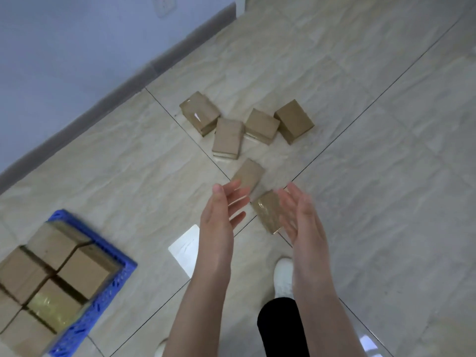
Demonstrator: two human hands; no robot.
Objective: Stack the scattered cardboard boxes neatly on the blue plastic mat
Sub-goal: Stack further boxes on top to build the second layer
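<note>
Several brown cardboard boxes lie scattered on the tiled floor. The nearest box (268, 211), wrapped in shiny tape, sits between my two hands. Just beyond it lies another box (249, 175). Further off are a box (228, 137), a taped box (199, 112) and two more boxes (261, 126) (293, 121). My left hand (222, 211) and my right hand (300, 213) are both open, palms facing each other, holding nothing. The blue plastic mat (103, 302) at lower left carries several stacked boxes (49, 276).
A grey wall (77, 47) with a dark skirting board (108, 99) runs along the left. My white shoe (283, 276) and dark trouser leg (280, 328) stand below my hands. A bright reflection (185, 247) glints on the tiles.
</note>
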